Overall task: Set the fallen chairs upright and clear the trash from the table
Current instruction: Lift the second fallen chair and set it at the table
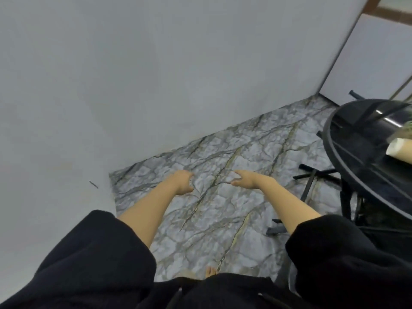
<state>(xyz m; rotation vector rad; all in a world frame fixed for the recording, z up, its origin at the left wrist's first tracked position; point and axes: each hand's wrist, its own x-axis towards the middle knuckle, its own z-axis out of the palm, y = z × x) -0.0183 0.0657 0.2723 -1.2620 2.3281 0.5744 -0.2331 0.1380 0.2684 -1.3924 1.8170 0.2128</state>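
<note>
Both arms reach out in front of me over a marble-patterned floor [223, 208]. My left hand [184, 182] hangs with fingers loosely curled and holds nothing. My right hand [244, 179] is beside it, fingers apart, also holding nothing. At the right edge stands a round black glass table [356, 148], well to the right of both hands. On its far right lies a pale paper-like piece of trash [399, 148], partly cut off by the frame. Black metal legs [312, 177] show under and beside the table; whether they belong to a chair or the table is unclear.
A plain grey wall [133, 85] fills the left and top, meeting the floor in front of my hands. A white panel with a dark frame [367, 52] stands in the back right corner. My bare toes [210, 270] show below.
</note>
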